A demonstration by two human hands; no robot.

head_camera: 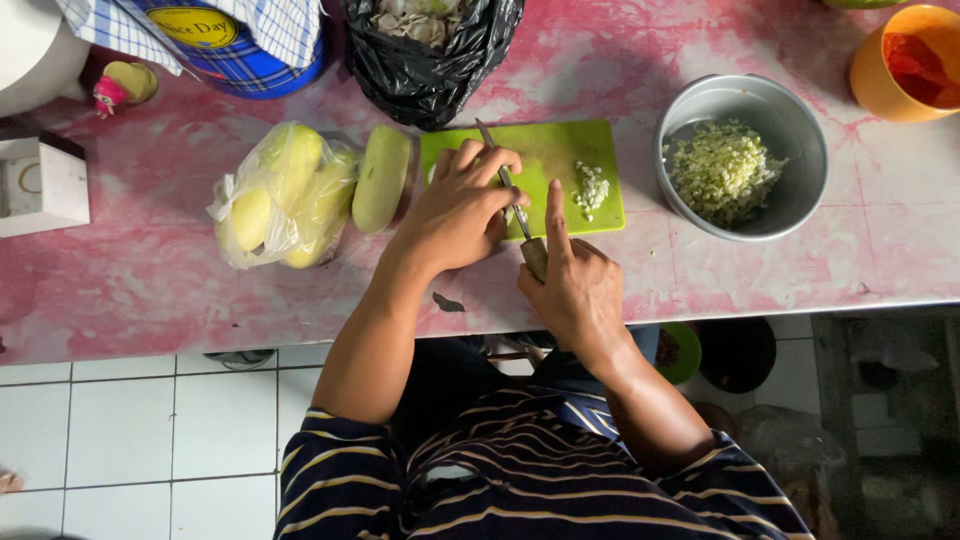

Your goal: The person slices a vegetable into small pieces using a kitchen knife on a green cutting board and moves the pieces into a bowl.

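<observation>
A green cutting board [560, 150] lies on the pink counter. My left hand [455, 210] presses down on a piece of pale vegetable on the board's left part; the piece is mostly hidden under my fingers. My right hand [570, 285] grips the wooden handle of a knife [505, 185], index finger stretched forward, and the blade runs under my left fingertips. A small pile of chopped pale bits [592, 187] sits on the board's right part.
A metal bowl [795, 130] with chopped bits stands right of the board. A peeled squash [381, 177] and a clear bag of squashes [285, 195] lie left. A black bag of peelings [430, 50], an orange cup [880, 85] and a white box [40, 185] sit around.
</observation>
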